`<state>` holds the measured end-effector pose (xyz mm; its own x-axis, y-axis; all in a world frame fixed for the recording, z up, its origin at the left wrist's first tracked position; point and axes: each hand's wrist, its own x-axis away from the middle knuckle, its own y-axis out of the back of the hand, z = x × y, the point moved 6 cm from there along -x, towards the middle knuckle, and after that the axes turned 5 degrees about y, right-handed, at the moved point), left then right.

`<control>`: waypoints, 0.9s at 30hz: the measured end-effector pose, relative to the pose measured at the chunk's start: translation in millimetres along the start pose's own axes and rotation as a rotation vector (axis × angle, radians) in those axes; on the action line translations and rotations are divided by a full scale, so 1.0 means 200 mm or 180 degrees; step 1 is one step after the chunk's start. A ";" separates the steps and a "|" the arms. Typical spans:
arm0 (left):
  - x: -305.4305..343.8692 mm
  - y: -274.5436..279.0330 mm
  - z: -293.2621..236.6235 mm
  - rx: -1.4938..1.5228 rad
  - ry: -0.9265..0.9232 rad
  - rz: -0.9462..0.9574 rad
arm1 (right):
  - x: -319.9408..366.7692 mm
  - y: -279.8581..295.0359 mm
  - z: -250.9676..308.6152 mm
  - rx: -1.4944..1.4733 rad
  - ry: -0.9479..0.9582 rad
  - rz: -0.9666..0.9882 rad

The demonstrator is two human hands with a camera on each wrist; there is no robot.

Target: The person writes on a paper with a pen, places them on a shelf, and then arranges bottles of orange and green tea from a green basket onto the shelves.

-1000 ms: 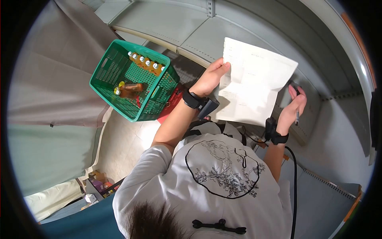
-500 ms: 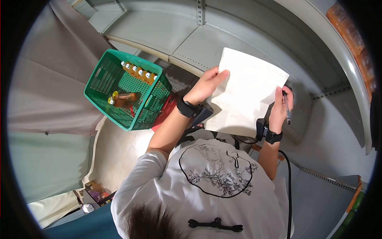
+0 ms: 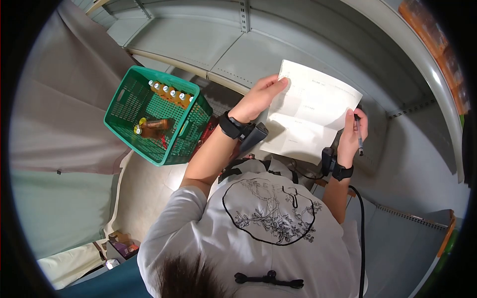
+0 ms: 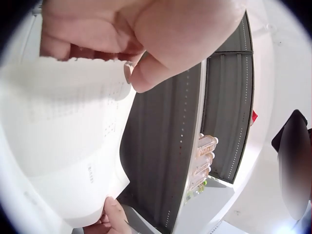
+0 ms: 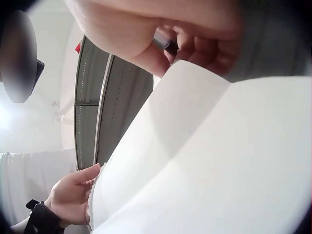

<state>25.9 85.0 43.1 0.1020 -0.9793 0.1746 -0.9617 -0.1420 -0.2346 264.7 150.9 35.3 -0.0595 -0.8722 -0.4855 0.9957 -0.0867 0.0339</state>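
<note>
A creased white paper [image 3: 310, 109] with faint print is held up between both hands. At its upper left edge the left hand [image 3: 256, 101] pinches it, thumb on the printed side; the left wrist view shows this thumb and the paper's torn edge [image 4: 87, 59] close up. The right hand [image 3: 352, 136] grips the paper's right edge, with a pen [image 3: 359, 135] held in the same hand, pointing down. In the right wrist view the right hand [image 5: 170, 36] curls behind the paper [image 5: 195, 146], the pen's dark end partly visible.
A green basket [image 3: 187, 140] at the left holds a row of several small orange-brown bottles [image 3: 171, 94] and more bottles lying down. Grey shelves [image 3: 189, 42] curve behind the paper. Orange packs [image 3: 432, 35] sit at the upper right. A black cable [image 3: 362, 223] hangs by the right arm.
The right hand has moved from beside the paper onto its right edge. The paper has shifted slightly down and its lower part is tilted differently. The head view has shifted.
</note>
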 end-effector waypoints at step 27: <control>0.00 -0.03 0.00 0.0279 -0.0271 0.0049 | -0.01 0.01 0.01 0.0270 -0.0042 0.0166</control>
<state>31.0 84.9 44.6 0.1123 -0.9897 0.0893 -0.9378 -0.1353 -0.3199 267.2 151.0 37.5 -0.0091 -0.8828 -0.4697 0.9878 -0.0810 0.1331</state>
